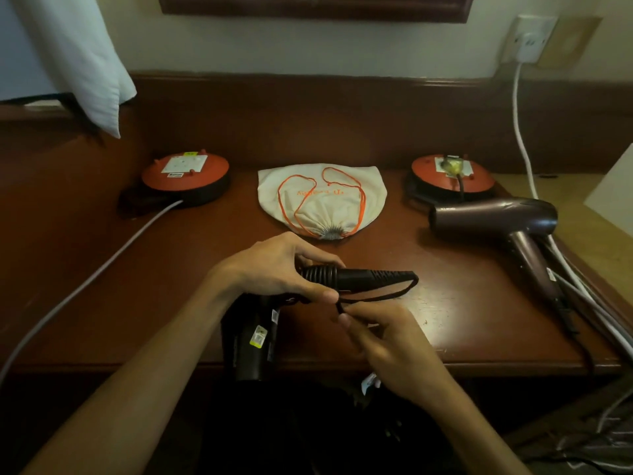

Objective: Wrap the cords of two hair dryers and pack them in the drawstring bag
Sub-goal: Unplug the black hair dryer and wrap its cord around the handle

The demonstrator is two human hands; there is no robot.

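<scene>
Two hands, left hand gripping black dryer, right hand pinching its cord, drawstring bag cinched.

Dim, warm light, soft focus (wide-angle bending at the edges).

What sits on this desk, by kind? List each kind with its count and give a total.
Hair dryers: 2, a black hair dryer held by the left hand and a purple hair dryer lying at right.
Orange cord reels: 2, left and right.
Drawstring bags: 1.
Total: 5
</scene>
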